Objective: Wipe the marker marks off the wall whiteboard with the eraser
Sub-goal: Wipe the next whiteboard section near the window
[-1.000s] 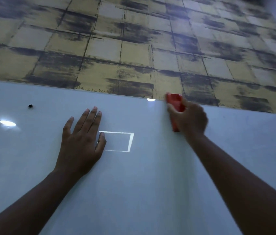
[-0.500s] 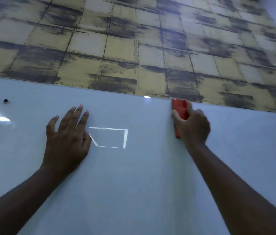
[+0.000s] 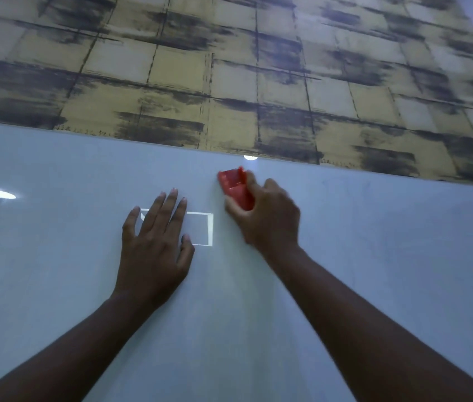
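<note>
Whiteboard; flat left hand; eraser-gripping right hand

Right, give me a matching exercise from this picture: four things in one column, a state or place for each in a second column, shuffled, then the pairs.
Things
1. left hand
2. right hand
3. eraser
4. wallpaper

States or places
A. red, tilted, just below the board's top edge
B. yellow and black squares above the whiteboard
C. flat on the board, fingers straight
D. curled round the eraser

Pairs: 1-C, 2-D, 3-A, 4-B
</note>
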